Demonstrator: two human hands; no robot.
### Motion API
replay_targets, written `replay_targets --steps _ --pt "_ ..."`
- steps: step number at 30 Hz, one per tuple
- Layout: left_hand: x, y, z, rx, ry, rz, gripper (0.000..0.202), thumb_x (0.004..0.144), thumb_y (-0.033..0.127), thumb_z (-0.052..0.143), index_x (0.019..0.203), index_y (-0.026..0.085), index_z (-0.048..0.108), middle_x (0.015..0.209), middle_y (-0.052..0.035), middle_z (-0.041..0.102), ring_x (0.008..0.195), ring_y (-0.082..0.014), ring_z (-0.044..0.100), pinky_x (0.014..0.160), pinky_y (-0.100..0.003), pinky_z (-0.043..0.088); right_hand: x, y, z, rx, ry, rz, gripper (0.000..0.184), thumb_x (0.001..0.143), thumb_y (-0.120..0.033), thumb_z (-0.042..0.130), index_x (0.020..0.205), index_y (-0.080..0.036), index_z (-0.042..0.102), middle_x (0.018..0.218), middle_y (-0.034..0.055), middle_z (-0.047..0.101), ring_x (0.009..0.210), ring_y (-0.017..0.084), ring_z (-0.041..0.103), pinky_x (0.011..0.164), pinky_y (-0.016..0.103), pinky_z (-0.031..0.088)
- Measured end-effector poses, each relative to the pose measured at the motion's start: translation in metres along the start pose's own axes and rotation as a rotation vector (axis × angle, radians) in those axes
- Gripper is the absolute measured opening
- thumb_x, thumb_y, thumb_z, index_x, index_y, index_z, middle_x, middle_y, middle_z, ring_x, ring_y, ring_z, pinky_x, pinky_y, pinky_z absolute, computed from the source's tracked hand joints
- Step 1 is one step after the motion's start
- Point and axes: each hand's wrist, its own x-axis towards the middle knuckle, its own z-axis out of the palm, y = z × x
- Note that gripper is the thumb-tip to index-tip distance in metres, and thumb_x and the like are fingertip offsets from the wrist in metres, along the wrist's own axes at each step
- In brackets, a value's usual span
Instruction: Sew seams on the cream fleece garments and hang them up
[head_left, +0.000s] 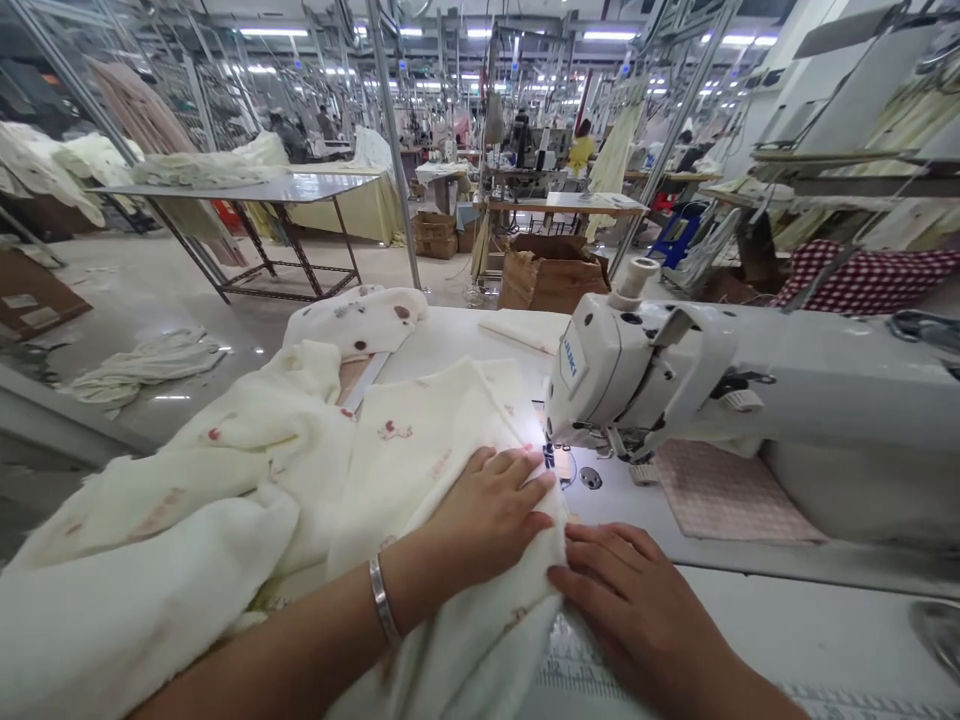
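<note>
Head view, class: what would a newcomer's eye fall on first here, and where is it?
Probably the big white sewing machine at the right, with a bright glow beside its near-centre end. Next, perhaps, the left hand resting on the cream printed cloth in the middle, a silver bracelet on its wrist, and the right hand at the cloth's right edge.
</note>
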Motion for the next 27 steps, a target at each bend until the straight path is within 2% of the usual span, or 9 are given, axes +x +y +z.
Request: replay_targets --steps 4,8,10,16,19,22,27 --pt "-0.001 -0.003 0.000 -0.043 0.037 0.039 0.029 0.093 0.034 0.042 0.118 0.022 0.049 0.130 -0.0049 0.048 0.119 -0.0208 0.041 0.098 -0.042 0.028 -0.003 -0.002 -0.002 -0.004 0.090 0.016 0.023 0.080 -0.004 0.047 0.086 -0.019 0.064 0.091 0.0062 0.066 0.085 0.019 0.055 0.076 0.035 0.041" --pt "-0.001 -0.007 -0.003 -0.110 0.064 0.207 0.017 0.092 0.027 0.045 0.099 0.023 0.060 0.110 -0.0011 0.059 0.101 -0.0176 0.050 0.098 -0.039 0.028 -0.003 -0.002 -0.008 0.031 0.032 -0.010 0.023 0.084 -0.007 0.044 0.088 -0.018 0.063 0.095 0.0020 0.067 0.086 0.018 0.055 0.077 0.034 0.039" --pt "0.000 -0.009 -0.004 -0.148 0.049 0.234 0.017 0.091 0.026 0.047 0.100 0.023 0.061 0.108 -0.0012 0.059 0.097 -0.0171 0.051 0.097 -0.038 0.030 -0.002 -0.001 -0.007 0.035 0.037 -0.029 0.020 0.085 -0.009 0.046 0.090 -0.018 0.063 0.094 0.0006 0.068 0.084 0.017 0.055 0.077 0.033 0.038" --pt "0.003 -0.016 -0.005 -0.216 0.031 0.222 0.021 0.091 0.029 0.046 0.103 0.023 0.062 0.111 -0.0038 0.058 0.098 -0.0197 0.051 0.094 -0.041 0.034 -0.004 0.003 0.004 0.051 0.018 -0.012 0.016 0.085 -0.010 0.047 0.087 -0.017 0.062 0.095 0.0017 0.068 0.085 0.018 0.056 0.078 0.035 0.038" --pt "0.005 -0.022 -0.008 -0.412 0.079 0.155 0.024 0.093 0.028 0.042 0.104 0.020 0.061 0.108 -0.0053 0.059 0.100 -0.0177 0.052 0.094 -0.035 0.037 -0.003 0.006 0.001 0.057 0.057 -0.068 0.015 0.084 -0.009 0.050 0.091 -0.015 0.062 0.095 0.0026 0.068 0.089 0.017 0.057 0.080 0.034 0.038" --pt "0.006 -0.026 -0.010 -0.555 0.080 0.106 0.024 0.094 0.026 0.040 0.105 0.018 0.060 0.108 -0.0056 0.059 0.102 -0.0156 0.052 0.093 -0.029 0.040 -0.002 0.008 -0.001 0.061 0.057 -0.096 0.016 0.085 -0.007 0.049 0.091 -0.015 0.062 0.093 0.0027 0.068 0.103 0.018 0.055 0.087 0.033 0.037" --pt "0.004 -0.026 -0.009 -0.252 0.006 0.241 0.018 0.090 0.026 0.049 0.100 0.021 0.063 0.111 -0.0037 0.058 0.100 -0.0194 0.050 0.097 -0.038 0.034 -0.005 0.009 0.007 0.082 -0.009 -0.102 0.022 0.086 -0.004 0.041 0.089 -0.014 0.061 0.091 0.0032 0.066 0.106 0.017 0.055 0.094 0.034 0.035"
